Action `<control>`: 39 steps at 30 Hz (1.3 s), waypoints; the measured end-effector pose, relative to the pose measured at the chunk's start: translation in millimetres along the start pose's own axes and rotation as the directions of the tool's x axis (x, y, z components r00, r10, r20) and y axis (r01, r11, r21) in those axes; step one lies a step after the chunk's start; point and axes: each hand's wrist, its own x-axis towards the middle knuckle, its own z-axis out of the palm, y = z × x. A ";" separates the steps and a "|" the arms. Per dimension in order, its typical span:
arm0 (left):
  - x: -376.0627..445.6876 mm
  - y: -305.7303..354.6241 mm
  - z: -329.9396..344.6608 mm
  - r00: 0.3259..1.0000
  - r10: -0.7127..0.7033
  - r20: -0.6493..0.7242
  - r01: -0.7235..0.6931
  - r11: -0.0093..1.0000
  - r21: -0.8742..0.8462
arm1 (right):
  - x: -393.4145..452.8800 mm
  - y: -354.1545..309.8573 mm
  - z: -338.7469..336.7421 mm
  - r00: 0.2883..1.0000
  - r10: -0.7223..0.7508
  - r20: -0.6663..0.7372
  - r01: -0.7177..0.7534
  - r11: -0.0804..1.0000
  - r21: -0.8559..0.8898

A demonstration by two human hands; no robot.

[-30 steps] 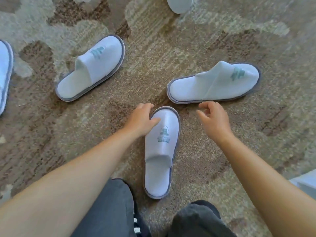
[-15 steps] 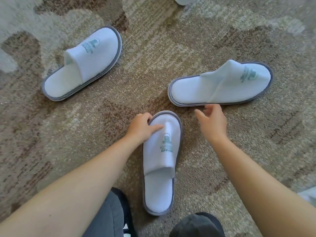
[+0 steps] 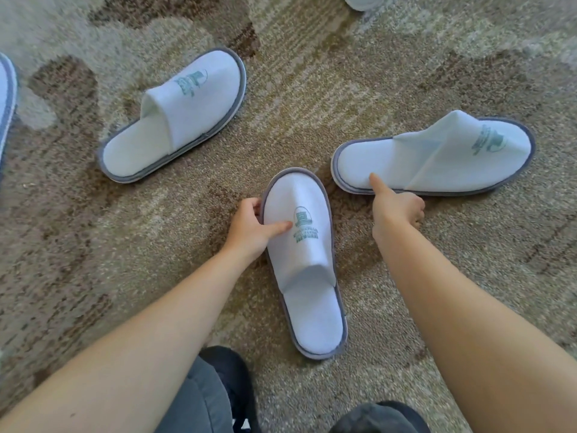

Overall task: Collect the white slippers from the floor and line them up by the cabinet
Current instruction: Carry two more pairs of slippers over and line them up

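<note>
Slippers, white with grey edging and a green printed logo, lay scattered on the patterned carpet [image 3: 437, 57], none yet lined up, and no cabinet showed in the view. Nearest the person's knees, the middle slipper [image 3: 307, 267] pointed away from them, toe outward. The left hand [image 3: 249, 226] gripped its toe end: the thumb lay across the upper beside the logo while the fingers [image 3: 256, 205] curled round the left edge of the sole. Just beyond and to the right, the right hand [image 3: 398, 210] met the right slipper [image 3: 437, 156], which lay sideways with its toe to the right; the thumb pressed on the open insole near the heel, and the other fingers were curled in at or under the near rim, so it read as a pinch on that edge, though the underside was hidden. Farther off on the left, a third slipper [image 3: 175, 117] lay at a slant, untouched. Slivers of two more showed at the left edge [image 3: 6, 98] and the top edge [image 3: 362, 1].

The step in hand looked like the first pick-up, one slipper per hand. The next move probably called for firming both grips, lifting the pair clear of the carpet, then gathering the rest before carrying them to the cabinet.
</note>
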 end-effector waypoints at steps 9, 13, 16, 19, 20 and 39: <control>5.2 11.8 -11.8 0.975 0.177 -0.131 -0.172 0.984 0.052 | 3.8 8.3 -6.5 0.974 -0.226 -0.030 0.219 0.964 -0.149; 20.0 28.4 -20.4 0.941 0.269 -0.204 -0.270 0.963 0.023 | 15.2 0.7 -22.9 0.905 -0.421 0.062 0.414 0.839 -0.353; 27.5 29.1 -19.2 0.956 0.236 -0.172 -0.236 0.971 0.021 | 20.3 -6.8 -31.3 0.860 -0.492 0.134 0.503 0.776 -0.380; 22.5 13.8 -16.2 0.976 0.147 -0.160 -0.150 0.989 -0.012 | 14.9 -6.7 -29.2 0.856 -0.496 0.146 0.516 0.803 -0.297; 19.5 8.3 -15.2 0.980 0.123 -0.157 -0.129 0.991 -0.026 | 12.6 -5.5 -28.0 0.861 -0.486 0.148 0.508 0.813 -0.285; 5.8 0.6 -19.9 0.989 0.060 -0.137 -0.084 0.981 -0.173 | 7.6 -2.5 -11.0 0.907 -0.380 0.182 0.416 0.876 -0.243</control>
